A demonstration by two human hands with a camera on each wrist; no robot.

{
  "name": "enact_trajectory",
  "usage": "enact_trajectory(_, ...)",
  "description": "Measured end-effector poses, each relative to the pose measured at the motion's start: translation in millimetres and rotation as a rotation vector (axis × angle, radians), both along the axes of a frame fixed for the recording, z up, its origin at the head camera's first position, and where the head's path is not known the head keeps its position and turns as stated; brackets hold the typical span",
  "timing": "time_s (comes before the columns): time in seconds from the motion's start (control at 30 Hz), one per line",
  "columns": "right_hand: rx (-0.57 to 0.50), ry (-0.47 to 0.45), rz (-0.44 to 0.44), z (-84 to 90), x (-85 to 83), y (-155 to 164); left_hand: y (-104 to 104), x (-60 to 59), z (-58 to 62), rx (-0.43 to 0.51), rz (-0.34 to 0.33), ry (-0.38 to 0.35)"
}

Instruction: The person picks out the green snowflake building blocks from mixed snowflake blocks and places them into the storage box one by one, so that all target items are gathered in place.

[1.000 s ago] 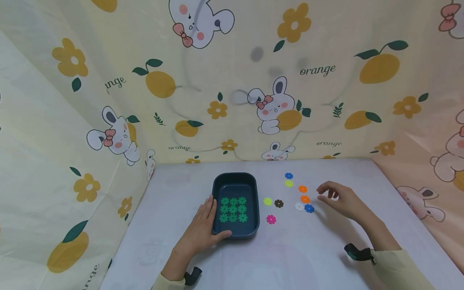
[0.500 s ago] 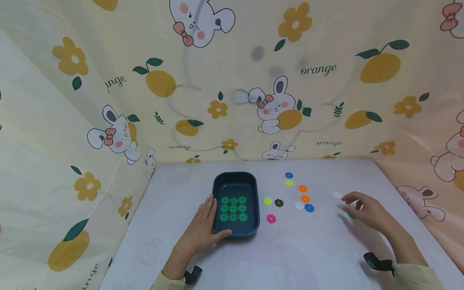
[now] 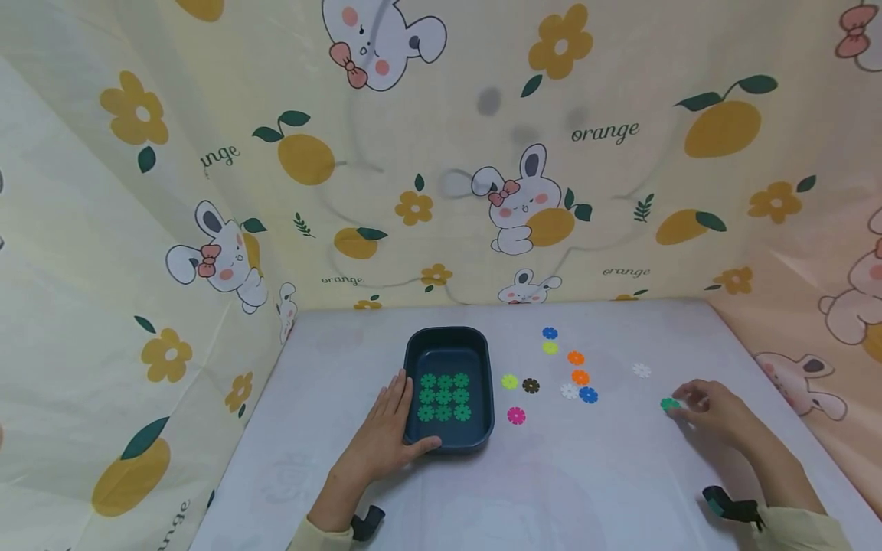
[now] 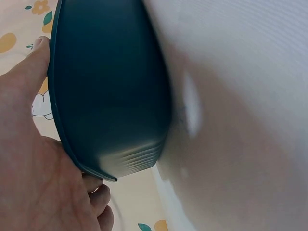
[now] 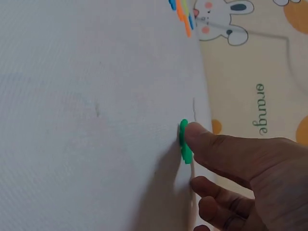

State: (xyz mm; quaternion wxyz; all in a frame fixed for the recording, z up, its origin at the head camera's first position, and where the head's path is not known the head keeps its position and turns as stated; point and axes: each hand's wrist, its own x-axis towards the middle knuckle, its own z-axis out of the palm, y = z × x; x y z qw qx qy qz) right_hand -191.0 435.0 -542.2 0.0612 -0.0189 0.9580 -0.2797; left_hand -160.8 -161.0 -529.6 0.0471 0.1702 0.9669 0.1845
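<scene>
- Green flower piece [image 5: 184, 141]: in right-wrist view seen edge-on; far half behind fingertip [image 5: 195, 132]. Whether pinched or only touched: can't tell.
- Right hand [image 3: 717, 413]: forearm cut by frame bottom, head view.
- Left hand [image 4: 33, 168]: palm cut by left/bottom edge, wrist view; fingers partly behind tray [image 4: 106, 86].
- Tray contents: not visible in left-wrist view.
- Coloured pieces [image 5: 183, 14]: too small/edge-on in right-wrist view; count n/a.

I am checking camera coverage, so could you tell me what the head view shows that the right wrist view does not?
Only the head view shows the left hand resting against the dark tray, the nine green flower pieces inside it, and the white piece. Only the right wrist view shows a fingertip pressing the green piece's top. Both show the right hand touching the green piece on the table.
</scene>
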Motion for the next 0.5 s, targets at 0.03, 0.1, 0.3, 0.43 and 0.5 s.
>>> enact_trajectory(0.03,0.002,-0.005,-0.006,-1.3,0.0,1.1,0.0,0.0,-0.2,0.0,-0.001,0.0)
enact_trajectory(0.1,0.004,-0.009,-0.01,-2.8,0.2,2.5,0.2,0.0,-0.5,-0.002,-0.001,-0.001)
enact_trajectory(0.3,0.004,0.006,-0.014,-5.2,0.4,2.6,0.6,0.0,-1.0,-0.004,0.0,0.007)
enact_trajectory(0.43,-0.011,-0.009,-0.022,-3.8,0.2,-0.1,0.3,-0.1,-1.5,-0.008,0.002,0.006)
enact_trajectory(0.5,-0.026,-0.013,-0.028,-2.8,0.6,-2.8,0.3,-0.2,-1.4,-0.007,0.001,0.006)
